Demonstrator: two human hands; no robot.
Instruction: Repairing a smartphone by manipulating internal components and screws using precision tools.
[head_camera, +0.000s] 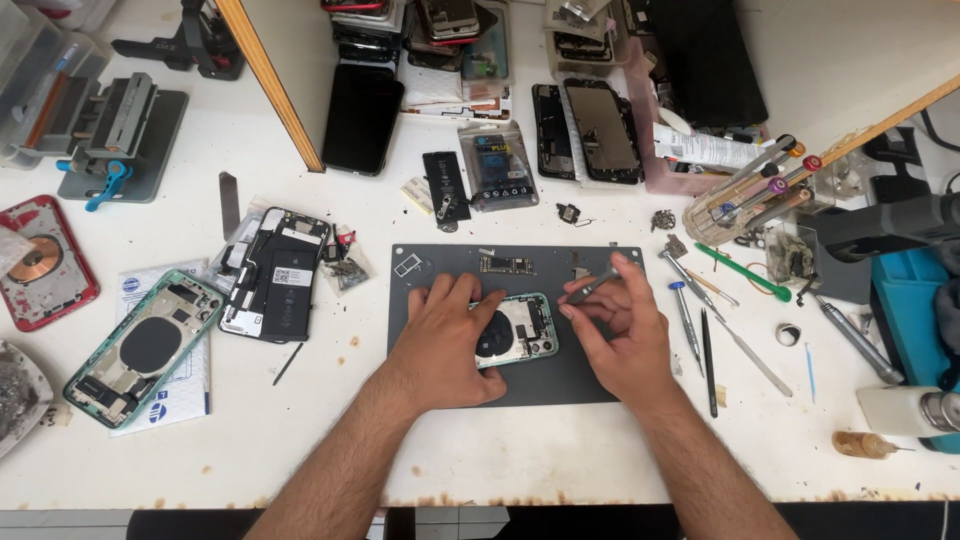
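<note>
Green phone housing (525, 330) lies on the grey mat (440, 265), left hand (450, 335) spread flat over it, right hand (615, 325) pinching tweezers (592, 285) just beside.

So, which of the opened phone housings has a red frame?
The red phone housing at the table's far left edge; the other two are green, and one lies under the left hand.

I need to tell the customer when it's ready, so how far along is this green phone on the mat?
Done: the green phone housing lies open on the grey mat, and a small circuit board sits loose above it. In hand: the left hand pins the housing while the right hand holds tweezers beside its upper edge. Left: the housing is still open, with no screen on it.
</note>
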